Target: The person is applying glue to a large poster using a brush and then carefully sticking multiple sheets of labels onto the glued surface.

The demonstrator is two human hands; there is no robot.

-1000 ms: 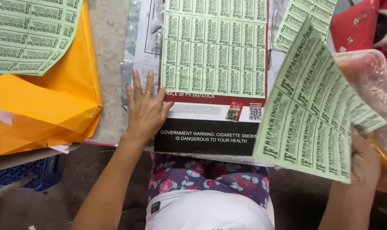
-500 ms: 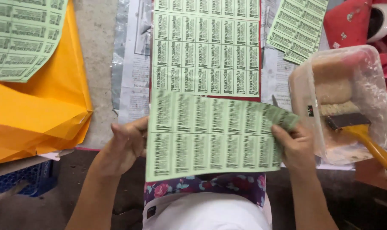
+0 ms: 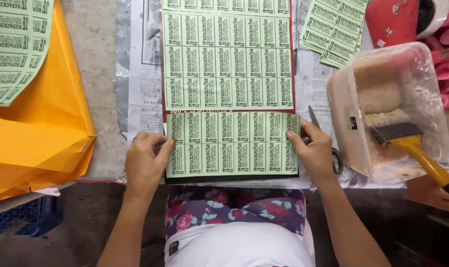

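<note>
Low in the middle of the frame, both hands press a green label sheet point(image 3: 233, 144) flat onto a dark red board point(image 3: 294, 74), just under another green sheet point(image 3: 228, 60) already lying on it. The left hand point(image 3: 146, 159) lies palm down at the sheet's left edge, fingers spread and a thumb tip on the paper; the right hand point(image 3: 314, 152) rests at the right edge with fingertips on the upper corner. Neither hand is clenched or gripping; they simply hold the sheet down. The board sits on newspaper point(image 3: 144, 74) spread over the surface point(image 3: 93, 64). At the left of the frame lies a yellow-orange envelope point(image 3: 41, 133) with more green label sheets point(image 3: 14, 44) on it in the upper left corner. Another stack of green labels point(image 3: 334, 30) lies at upper right. To the right of the frame stands a clear plastic tub point(image 3: 422, 94) with a yellow-handled brush point(image 3: 407, 143) resting in it. Scissors point(image 3: 328, 143) lie just beside the right hand, partly hidden by it. At the bottom the person's floral garment point(image 3: 234, 210) shows.
</note>
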